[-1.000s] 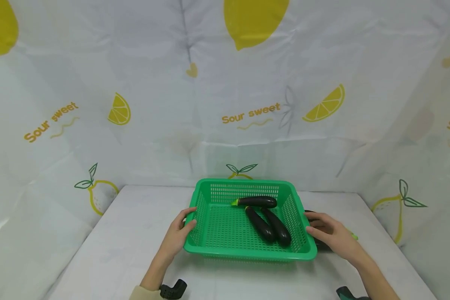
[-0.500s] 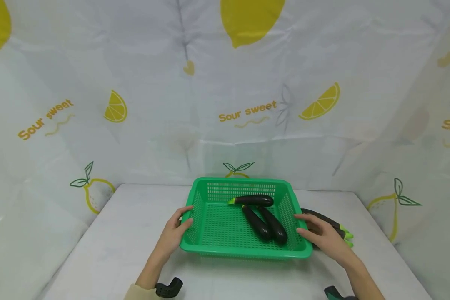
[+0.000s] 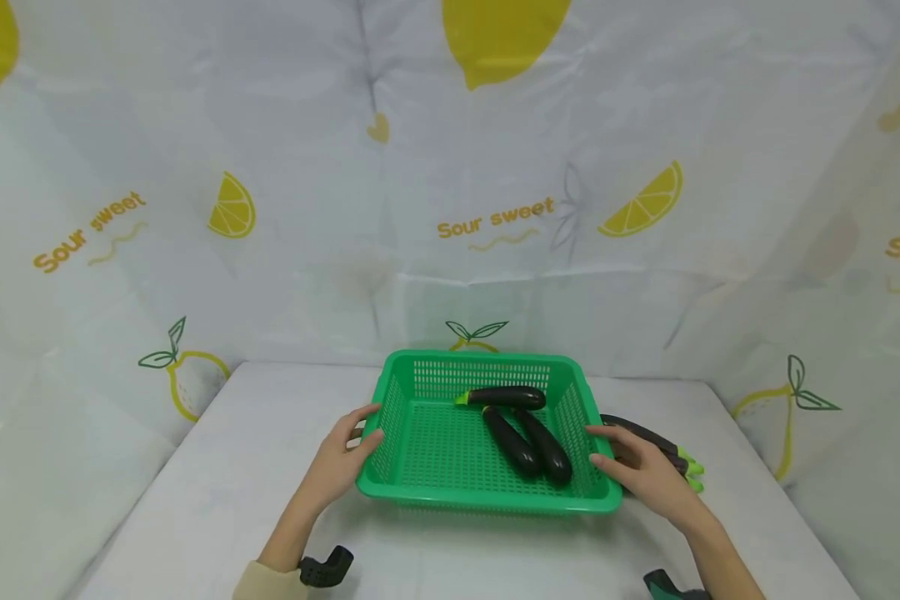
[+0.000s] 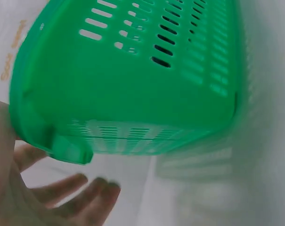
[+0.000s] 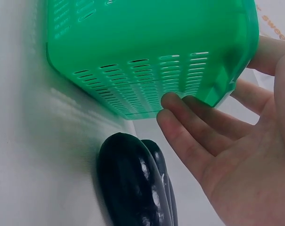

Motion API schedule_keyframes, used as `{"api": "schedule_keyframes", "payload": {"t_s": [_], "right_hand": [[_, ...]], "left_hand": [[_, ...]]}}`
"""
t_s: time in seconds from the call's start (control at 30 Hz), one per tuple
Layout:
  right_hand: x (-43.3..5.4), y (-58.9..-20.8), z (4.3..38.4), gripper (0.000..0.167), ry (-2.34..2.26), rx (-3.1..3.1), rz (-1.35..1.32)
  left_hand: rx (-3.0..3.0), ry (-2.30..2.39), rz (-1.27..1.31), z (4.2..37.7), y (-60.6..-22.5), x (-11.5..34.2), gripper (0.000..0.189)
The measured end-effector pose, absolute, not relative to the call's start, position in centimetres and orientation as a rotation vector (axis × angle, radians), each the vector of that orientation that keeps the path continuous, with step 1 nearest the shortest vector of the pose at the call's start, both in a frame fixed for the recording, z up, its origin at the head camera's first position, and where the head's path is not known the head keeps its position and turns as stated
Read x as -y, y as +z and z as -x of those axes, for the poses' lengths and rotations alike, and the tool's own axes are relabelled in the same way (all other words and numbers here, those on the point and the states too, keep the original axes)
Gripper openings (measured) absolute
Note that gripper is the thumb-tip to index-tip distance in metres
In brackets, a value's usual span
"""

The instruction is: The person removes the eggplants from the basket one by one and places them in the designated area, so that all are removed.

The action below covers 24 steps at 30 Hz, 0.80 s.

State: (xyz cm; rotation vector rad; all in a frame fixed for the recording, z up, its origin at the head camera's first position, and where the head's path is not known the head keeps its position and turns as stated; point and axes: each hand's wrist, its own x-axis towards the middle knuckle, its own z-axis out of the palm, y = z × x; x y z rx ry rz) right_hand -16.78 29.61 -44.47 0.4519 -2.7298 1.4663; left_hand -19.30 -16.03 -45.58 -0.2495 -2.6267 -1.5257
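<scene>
A green plastic basket with slotted walls stands in front of me. Three dark eggplants with smooth skins lie inside: one crosswise at the back, two slanting side by side toward the right. My left hand grips the left rim, thumb on top, the other fingers spread below it in the left wrist view. At the opposite rim, my right hand holds with thumb and forefinger, its remaining fingers against the outer wall in the right wrist view. More eggplants lie outside the basket, partly hidden behind my right hand.
The white table carries everything. A white sheet printed with lemons hangs behind and along both sides. Each wrist wears a dark device, such as the black mount on the left.
My right hand has shifted left onto the rim, uncovering more of the eggplants beside the basket. The view has moved slightly; the three eggplants inside lie as before.
</scene>
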Motion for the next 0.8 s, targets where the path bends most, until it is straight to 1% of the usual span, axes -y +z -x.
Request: {"api": "schedule_keyframes", "payload": {"t_s": [0.23,0.33,0.57,0.8], "right_hand": [[-29.6,-44.4,16.7,0.051,1.482,2.748,-0.443],[-29.6,-44.3,16.7,0.051,1.51,2.742,-0.443],[-29.6,-44.3,16.7,0.052,1.517,2.734,-0.456],[-29.6,-44.3,16.7,0.05,1.5,2.728,-0.475]], "left_hand": [[2.669,-1.094,0.34,18.3,-43.5,16.4,0.049],[2.61,-0.98,0.466,18.1,-42.3,16.1,0.045],[2.382,-0.707,0.864,18.5,-39.0,14.5,0.034],[2.369,-0.604,1.048,20.2,-36.3,12.3,0.035]]}}
